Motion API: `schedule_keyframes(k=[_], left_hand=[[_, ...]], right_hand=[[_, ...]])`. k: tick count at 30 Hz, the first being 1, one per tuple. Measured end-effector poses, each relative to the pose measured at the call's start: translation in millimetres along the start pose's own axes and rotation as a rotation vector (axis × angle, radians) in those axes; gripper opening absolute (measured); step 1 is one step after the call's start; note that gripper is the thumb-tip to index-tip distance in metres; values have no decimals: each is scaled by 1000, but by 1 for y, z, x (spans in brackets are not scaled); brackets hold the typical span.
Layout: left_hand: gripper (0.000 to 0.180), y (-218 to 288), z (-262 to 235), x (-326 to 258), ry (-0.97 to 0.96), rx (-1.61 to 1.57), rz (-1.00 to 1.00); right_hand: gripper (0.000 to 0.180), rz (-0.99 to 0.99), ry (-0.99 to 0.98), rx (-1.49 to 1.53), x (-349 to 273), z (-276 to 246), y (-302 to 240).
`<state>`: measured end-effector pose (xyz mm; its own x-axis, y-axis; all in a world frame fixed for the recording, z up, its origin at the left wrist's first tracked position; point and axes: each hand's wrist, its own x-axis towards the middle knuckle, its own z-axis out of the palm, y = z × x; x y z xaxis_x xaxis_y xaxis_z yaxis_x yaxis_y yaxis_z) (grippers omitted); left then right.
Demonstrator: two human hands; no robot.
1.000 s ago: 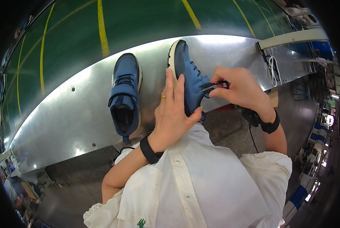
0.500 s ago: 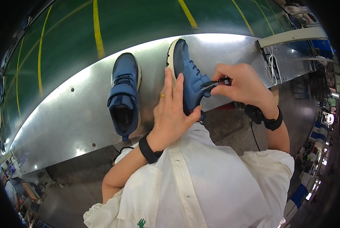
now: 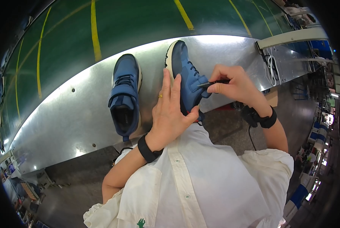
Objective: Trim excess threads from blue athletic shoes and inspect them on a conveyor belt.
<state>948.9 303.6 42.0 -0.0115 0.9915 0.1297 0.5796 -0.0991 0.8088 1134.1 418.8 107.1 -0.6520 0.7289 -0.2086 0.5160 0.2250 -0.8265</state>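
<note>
A blue sneaker [image 3: 188,74] with dark toe and pale sole lies on the metal ledge, toe away from me, its side strap on the right. My left hand [image 3: 171,110] braces it, two fingers stretched along its left side and the thumb at the heel. Pinched in my right hand [image 3: 232,84] is a small black-handled tool with a pointed blade [image 3: 203,84]. The blade's tip lies against the sneaker by the strap end; its exact kind is hard to make out. To the left sits a matching sneaker [image 3: 125,89], strap closed, untouched.
A curved metal ledge [image 3: 82,114] borders a green belt [image 3: 135,22] with yellow stripes. At the right, a pale bar [image 3: 293,37] crosses above the ledge, with a coiled white cable [image 3: 271,66] beside it. Black bands circle both my wrists, and a cord hangs by the right one.
My right hand has shifted slightly left, bringing the tool's blade flatter along the strap area. The held sneaker and my left hand moved slightly left. The belt's yellow stripes slid left.
</note>
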Motion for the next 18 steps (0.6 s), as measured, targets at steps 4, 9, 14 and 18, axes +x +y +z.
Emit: schedule_keyframes(k=[4,9,14,18], left_hand=[[85,1,-1,1,-22,-10,-26],[84,-2,-1,0,-22,-4,-21],[81,-10,-7,-2,15,-46,-11],[70,-17,-26,-12,37,1,-46]], right_hand=[[22,43,-3,252,1,-2,4],[17,-54,-108,-331,7,-9,-19],[21,-19,37,-137,13,4,-8],[18,-25,317,279,18,20,26]])
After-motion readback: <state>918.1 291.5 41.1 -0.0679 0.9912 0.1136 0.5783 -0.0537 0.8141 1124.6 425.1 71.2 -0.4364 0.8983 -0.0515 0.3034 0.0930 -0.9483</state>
